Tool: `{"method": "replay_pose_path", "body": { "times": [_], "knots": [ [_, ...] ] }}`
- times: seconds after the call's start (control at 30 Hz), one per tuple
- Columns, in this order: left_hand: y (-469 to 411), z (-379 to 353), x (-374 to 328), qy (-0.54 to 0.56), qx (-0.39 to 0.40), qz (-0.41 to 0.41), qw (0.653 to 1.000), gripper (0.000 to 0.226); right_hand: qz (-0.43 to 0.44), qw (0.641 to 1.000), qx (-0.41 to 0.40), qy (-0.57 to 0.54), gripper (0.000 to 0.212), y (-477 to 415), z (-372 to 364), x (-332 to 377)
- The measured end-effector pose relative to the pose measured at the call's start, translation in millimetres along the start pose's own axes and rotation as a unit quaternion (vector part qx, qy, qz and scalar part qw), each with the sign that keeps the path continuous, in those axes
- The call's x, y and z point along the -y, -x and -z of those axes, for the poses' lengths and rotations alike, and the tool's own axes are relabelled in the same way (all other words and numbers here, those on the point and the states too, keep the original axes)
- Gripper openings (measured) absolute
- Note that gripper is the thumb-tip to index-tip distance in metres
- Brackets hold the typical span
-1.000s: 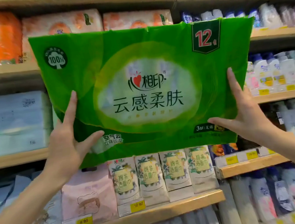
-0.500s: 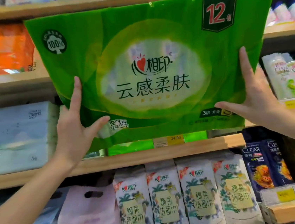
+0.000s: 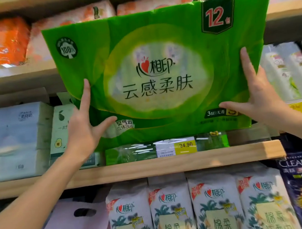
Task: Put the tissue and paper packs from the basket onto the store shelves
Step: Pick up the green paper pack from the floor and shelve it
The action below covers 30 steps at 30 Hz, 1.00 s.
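Maybe "100%", "12": green pack (image 3: pixel 163 98)

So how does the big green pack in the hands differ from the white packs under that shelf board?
The big green pack is bright green; the white packs are white with leafy prints. The green pack is far wider than any one white pack. The green pack is held up between the left hand and right hand; the white packs stand in a row under the shelf board. Both bear the same red-heart logo.
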<state>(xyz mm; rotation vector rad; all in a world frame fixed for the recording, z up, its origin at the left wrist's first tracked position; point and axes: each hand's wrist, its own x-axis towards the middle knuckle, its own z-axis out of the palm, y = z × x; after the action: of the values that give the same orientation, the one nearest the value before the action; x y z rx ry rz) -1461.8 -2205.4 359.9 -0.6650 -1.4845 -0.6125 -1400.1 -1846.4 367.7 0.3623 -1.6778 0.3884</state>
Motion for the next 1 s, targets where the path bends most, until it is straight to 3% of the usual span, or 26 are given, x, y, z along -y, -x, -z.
{"method": "replay_pose_path", "body": {
  "times": [0.37, 0.53, 1.0],
  "knots": [
    [2.8, -15.0, 13.1, -0.006, 0.036, 0.065, 0.997, 0.101, -0.034, 0.999, 0.022, 0.004, 0.117, 3.7, -17.6, -7.5],
    [19.1, -11.9, 16.2, -0.013, 0.058, 0.056, 0.997, 0.102, -0.053, 0.996, 0.069, 0.024, 0.117, 17.9, -16.5, -7.4],
    [30.1, -2.7, 7.4, 0.007, 0.116, 0.096, 0.988, 0.099, -0.115, 0.988, 0.097, 0.042, 0.104, 33.5, -5.3, 9.5]
  ]
}}
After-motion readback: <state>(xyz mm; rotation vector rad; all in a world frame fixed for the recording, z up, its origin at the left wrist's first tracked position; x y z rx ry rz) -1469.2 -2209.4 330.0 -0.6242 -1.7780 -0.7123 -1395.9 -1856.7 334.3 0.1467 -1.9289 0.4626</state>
